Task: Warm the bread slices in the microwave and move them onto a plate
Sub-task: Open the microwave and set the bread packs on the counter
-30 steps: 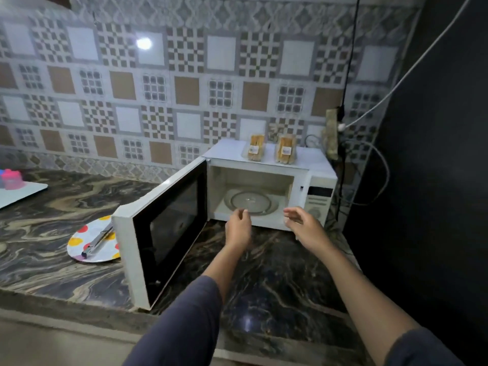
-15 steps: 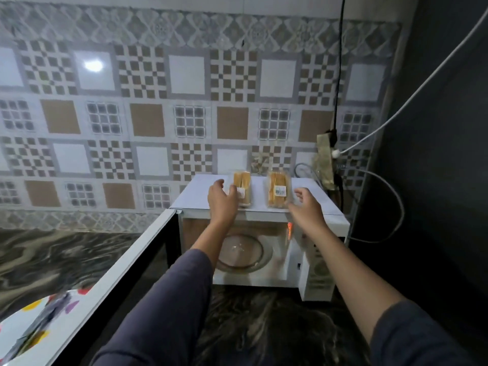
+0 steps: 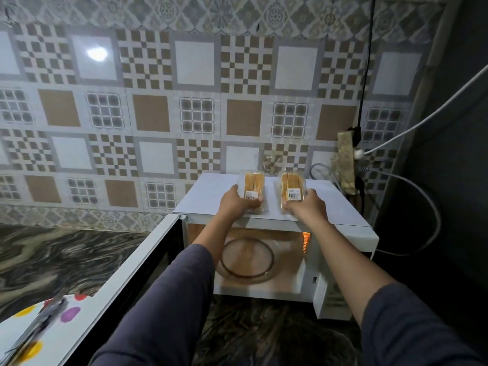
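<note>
A patterned tiled wall (image 3: pixel 163 107) rose behind everything, and a dark marbled counter (image 3: pixel 47 262) ran along its foot. On the counter, against the wall, stood the white microwave (image 3: pixel 346 233), which served as the landmark here. Its door (image 3: pixel 126 281) hung wide open to the left, and the glass turntable (image 3: pixel 247 257) lay bare inside the lit cavity. To the left of the microwave, at the near edge of the counter, a spotted plate (image 3: pixel 21 331) showed partly, with blurred tongs (image 3: pixel 39 323) lying across it. To the right of the microwave a power strip (image 3: pixel 346 162) stood against the wall, with cables running from it.

On top of the microwave lay two clear packs of bread side by side, a little apart. The left hand (image 3: pixel 235 202) reached over the front edge of the top, and its fingers (image 3: pixel 254 203) were wrapped round the near end of the left bread pack (image 3: pixel 254 184). The right hand (image 3: pixel 307 208) did likewise, its fingers closed on the near end of the right bread pack (image 3: pixel 290 187). Both packs rested on the microwave top, each with a barcode label facing up.
</note>
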